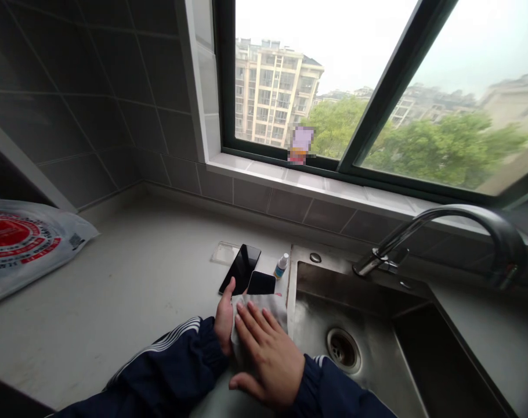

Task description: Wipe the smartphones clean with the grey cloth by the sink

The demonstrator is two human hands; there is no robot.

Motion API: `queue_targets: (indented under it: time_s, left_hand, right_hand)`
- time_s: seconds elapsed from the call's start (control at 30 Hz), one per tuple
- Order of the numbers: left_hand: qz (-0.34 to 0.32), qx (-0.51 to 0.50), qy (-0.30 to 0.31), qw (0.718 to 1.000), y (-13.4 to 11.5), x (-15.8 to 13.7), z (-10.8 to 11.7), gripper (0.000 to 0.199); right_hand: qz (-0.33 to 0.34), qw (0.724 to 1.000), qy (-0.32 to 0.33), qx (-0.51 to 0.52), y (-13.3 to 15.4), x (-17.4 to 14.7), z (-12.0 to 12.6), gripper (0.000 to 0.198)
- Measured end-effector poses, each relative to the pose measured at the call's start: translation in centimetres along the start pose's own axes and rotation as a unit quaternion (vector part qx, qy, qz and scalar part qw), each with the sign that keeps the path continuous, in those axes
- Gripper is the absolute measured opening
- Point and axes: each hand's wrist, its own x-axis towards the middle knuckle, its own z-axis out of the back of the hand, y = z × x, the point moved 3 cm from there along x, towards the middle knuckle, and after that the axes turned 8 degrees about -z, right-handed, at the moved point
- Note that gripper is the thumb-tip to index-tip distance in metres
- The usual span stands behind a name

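My left hand [224,316] grips a phone [262,283] from below, its thumb along the left side and fingertips showing at the right edge. A grey cloth [276,303] covers the lower part of that phone. My right hand [270,351] lies flat on the cloth, fingers stretched out and thumb apart. Just beyond, a larger black phone [241,268] lies on the counter, partly over a clear phone case [224,252]. A small spray bottle [281,266] with a white cap and blue label stands to the right, near the sink edge.
To the right is a steel sink [293,290] with a drain [343,349] and a curved faucet [420,217]. A white plastic bag [64,229] with red print sits on the counter [159,249] at the left. Behind are a tiled wall and a window [346,157].
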Motion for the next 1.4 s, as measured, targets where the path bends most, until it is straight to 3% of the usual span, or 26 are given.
queue_targets:
  time_s: [0.23, 0.53, 0.87, 1.1, 1.4]
  left_hand:
    - [-0.058, 0.007, 0.001, 0.998, 0.3, 0.1, -0.2, 0.068]
    - [-0.071, -0.002, 0.062, 0.996, 0.7, 0.6, -0.5, 0.063]
    - [-0.032, 0.004, 0.012, 0.999, 1.0, 0.2, -0.4, 0.075]
    - [-0.009, 0.0, 0.015, 1.0, 0.5, 0.2, -0.1, 0.077]
    - [-0.029, 0.007, 0.017, 0.999, 0.3, 0.2, -0.6, 0.073]
  right_hand:
    - [-0.016, 0.994, -0.092, -0.051, -1.8, 1.0, 0.1, 0.08]
    - [-0.055, 0.981, -0.155, -0.103, -3.2, 1.5, 0.6, 0.082]
    - [-0.052, 0.994, -0.071, -0.065, -2.2, 0.7, -0.3, 0.086]
    - [-0.037, 0.999, -0.008, -0.008, 0.2, -0.8, -0.5, 0.089]
    - [-0.041, 0.999, -0.032, -0.013, 0.9, -1.1, -1.8, 0.097]
